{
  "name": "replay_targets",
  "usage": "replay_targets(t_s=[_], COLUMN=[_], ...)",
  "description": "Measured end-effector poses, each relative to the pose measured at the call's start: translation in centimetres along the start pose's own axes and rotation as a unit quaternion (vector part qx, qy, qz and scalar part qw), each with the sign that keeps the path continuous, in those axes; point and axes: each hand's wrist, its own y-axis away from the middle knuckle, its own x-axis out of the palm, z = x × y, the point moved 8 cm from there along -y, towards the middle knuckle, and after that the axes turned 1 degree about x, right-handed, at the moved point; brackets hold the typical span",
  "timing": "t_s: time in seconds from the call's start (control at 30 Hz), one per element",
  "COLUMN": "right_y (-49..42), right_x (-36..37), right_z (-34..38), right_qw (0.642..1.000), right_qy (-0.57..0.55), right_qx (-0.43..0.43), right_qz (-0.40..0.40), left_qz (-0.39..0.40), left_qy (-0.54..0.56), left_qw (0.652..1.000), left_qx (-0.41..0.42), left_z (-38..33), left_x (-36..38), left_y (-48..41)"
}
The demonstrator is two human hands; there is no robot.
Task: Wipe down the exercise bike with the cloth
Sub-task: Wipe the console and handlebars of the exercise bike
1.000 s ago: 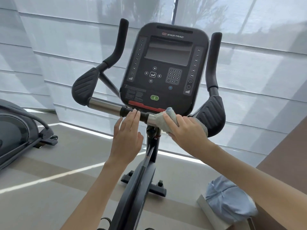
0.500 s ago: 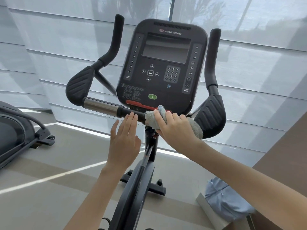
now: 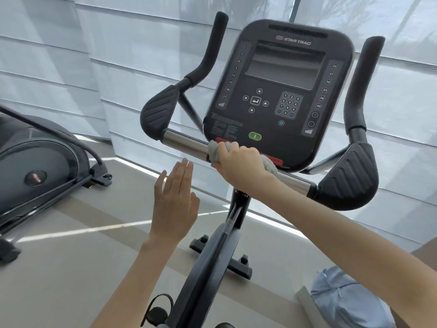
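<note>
Wiping is happening at the right hand [image 3: 238,166], which is curling round the grey cloth [image 3: 216,151] and clamping it onto the chrome handlebar [image 3: 184,144] just under the console [image 3: 279,91]. The left hand [image 3: 175,202] is hovering flat just below the bar, fingers straight and close together, touching nothing. The step in hand is looking like the crossbar wipe. The next move is probably calling for a firm slide along the bare chrome toward the ribbed pad [image 3: 158,110], keeping the cloth wrapped. The exercise bike [image 3: 212,256] is standing on the floor before window blinds, black and glossy, its screen showing dark and its bar shining.
</note>
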Motion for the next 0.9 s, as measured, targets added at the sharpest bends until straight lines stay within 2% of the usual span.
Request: replay_targets(t_s=[0.1,0.17,0.27,0.33,0.4,0.53,0.67,0.8,0.9], right_y=[-1.3,-0.8,2.5,5.2,7.2,10.4,12.8,11.6,8.8], right_x=[0.4,0.2,-0.6,0.0,0.4,-0.2,-1.8,-2.6,-1.0], right_z=[-1.2,-1.7,-1.1,-0.8,-1.6,-4.3,-7.7,-9.2,-10.1], right_qw=[0.985,0.978,0.998,0.994,0.986,0.977,0.978,0.99,0.986], right_qy=[-0.163,-0.199,-0.031,0.077,0.138,0.157,0.078,-0.021,-0.124], right_qx=[0.016,0.032,0.032,0.017,0.002,0.02,0.04,0.058,0.101], right_qz=[0.053,0.049,-0.051,-0.069,-0.089,-0.141,-0.189,-0.129,0.04], left_qz=[-0.004,-0.007,-0.013,-0.014,-0.007,0.014,0.034,0.045,0.046], left_qy=[0.003,0.008,0.021,0.025,0.026,0.023,0.016,0.014,0.012], left_qw=[1.0,1.0,1.0,0.999,0.999,0.999,0.997,0.997,0.997], left_qx=[0.004,0.009,0.017,0.023,0.03,0.047,0.061,0.059,0.065], left_z=[-0.3,-0.9,-1.8,-2.5,-3.2,-4.9,-6.2,-6.2,-6.0], left_x=[0.1,0.1,0.1,0.1,0.2,0.9,1.7,2.3,2.5], left_y=[-0.1,-0.2,-0.4,-0.5,-0.6,-1.0,-1.7,-2.2,-2.2])
